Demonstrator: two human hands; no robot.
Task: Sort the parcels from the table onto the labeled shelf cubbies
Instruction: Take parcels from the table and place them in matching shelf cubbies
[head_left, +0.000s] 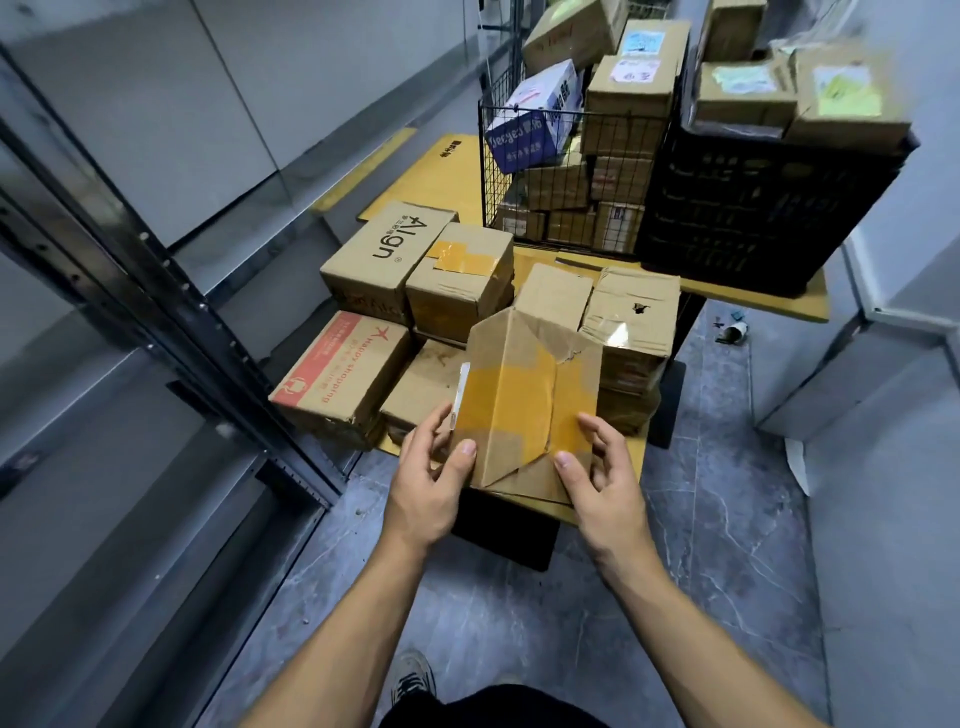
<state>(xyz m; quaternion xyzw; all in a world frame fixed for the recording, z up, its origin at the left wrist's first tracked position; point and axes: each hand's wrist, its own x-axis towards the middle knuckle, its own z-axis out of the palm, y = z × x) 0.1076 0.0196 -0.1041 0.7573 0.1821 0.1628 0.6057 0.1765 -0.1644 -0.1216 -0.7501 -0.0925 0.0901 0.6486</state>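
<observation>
Grey storeroom, low yellow table (753, 296) heaped with cartons. At its near edge a taped parcel (524, 405) stands tipped up. The left hand (431, 467) and right hand (597, 467) clasp its sides, thumbs pressed on the front. Pick-up stage, I'd say; next comes finding its label, then turning to the shelf (156, 291).

Uncovered left forearm (363, 608) and right forearm (680, 623), plain black cloth garment (493, 709), grey lace-up sneaker (413, 675).
Both forearms are unclothed from wrist to elbow. The sneaker shows dark laces across a pale, worn upper.
</observation>
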